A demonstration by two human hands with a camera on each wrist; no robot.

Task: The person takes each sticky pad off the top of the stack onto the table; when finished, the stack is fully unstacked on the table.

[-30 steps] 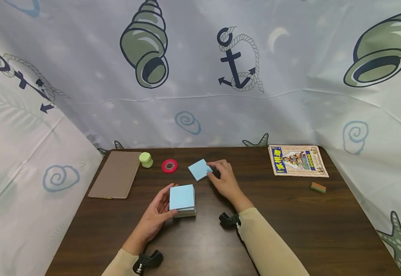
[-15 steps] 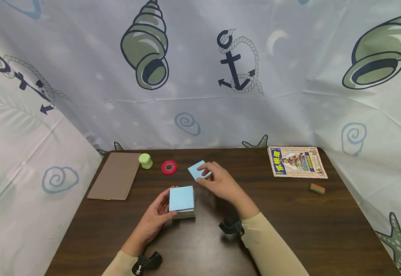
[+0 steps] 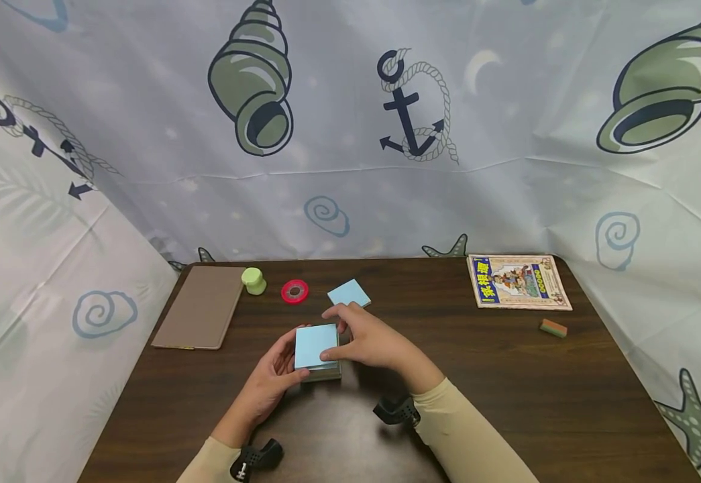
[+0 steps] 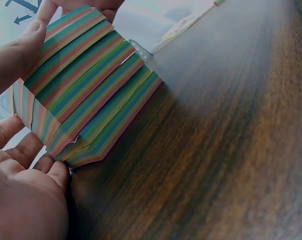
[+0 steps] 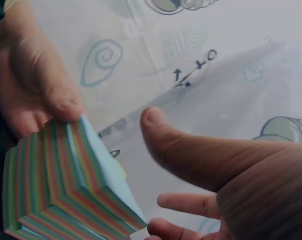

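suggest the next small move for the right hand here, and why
Probably pinch the top light-blue square paper pad with the right hand: it is open at the right side of the striped-edged paper stack, which the left hand holds.

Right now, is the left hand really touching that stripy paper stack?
Touching. The right wrist view shows it: the left hand has its thumb against the top edge of the stripy paper stack.

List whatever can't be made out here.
Head: some fingertips of the left hand, behind the note stack.
Head: near corner of the blue pad, behind the right hand.
Head: fine print on the booklet, too small.
Right wrist: part of the note stack, cut off by the bottom edge.
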